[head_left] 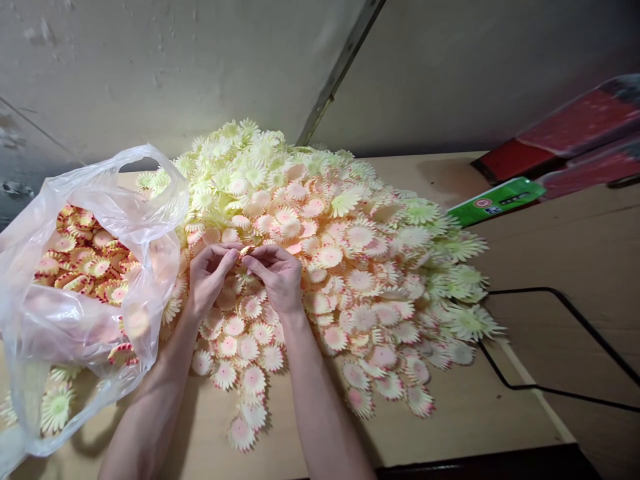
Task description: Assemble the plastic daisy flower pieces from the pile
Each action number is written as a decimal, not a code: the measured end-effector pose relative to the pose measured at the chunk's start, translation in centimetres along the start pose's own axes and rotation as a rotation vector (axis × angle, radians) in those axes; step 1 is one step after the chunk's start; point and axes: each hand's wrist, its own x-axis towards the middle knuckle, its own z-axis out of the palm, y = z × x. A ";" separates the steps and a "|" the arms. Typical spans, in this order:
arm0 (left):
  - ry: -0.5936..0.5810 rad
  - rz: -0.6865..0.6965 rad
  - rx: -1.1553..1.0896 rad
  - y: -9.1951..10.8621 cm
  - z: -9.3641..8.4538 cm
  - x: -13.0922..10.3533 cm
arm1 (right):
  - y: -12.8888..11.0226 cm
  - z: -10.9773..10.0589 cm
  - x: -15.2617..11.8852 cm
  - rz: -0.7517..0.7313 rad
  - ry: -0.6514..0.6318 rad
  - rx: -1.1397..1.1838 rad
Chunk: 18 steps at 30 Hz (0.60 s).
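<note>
My left hand and my right hand meet over a large heap of artificial flower pieces. Between their fingertips they pinch one small yellowish flower piece with some red on it. Both hands are closed, thumbs against the fingers, and most of the piece is hidden by them. The heap's pieces are round with fringed edges, pale pink with reddish tips in the middle and pale green toward the back and right. Below my hands, more pink pieces spread toward the table's front.
At the left a clear plastic bag stands open with red-edged flower pieces inside. Behind the table is a grey wall. On the right lie a green package, red items and a bent black metal frame.
</note>
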 end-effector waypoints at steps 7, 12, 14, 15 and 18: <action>0.066 -0.075 -0.006 -0.3 0.0 0.0 | 0.1 -0.1 0.2 -0.021 -0.039 0.074; 0.095 -0.159 -0.083 -0.9 -0.1 0.1 | -0.1 -0.4 0.1 0.036 -0.132 0.178; 0.071 -0.194 -0.127 -0.9 0.0 0.2 | -0.3 -0.5 0.0 0.064 -0.174 0.206; 0.055 -0.207 -0.146 -0.9 0.1 0.2 | -0.4 -0.5 -0.1 0.070 -0.189 0.214; 0.018 -0.235 -0.198 -0.6 0.4 0.1 | -0.6 -0.7 -0.1 0.070 -0.212 0.233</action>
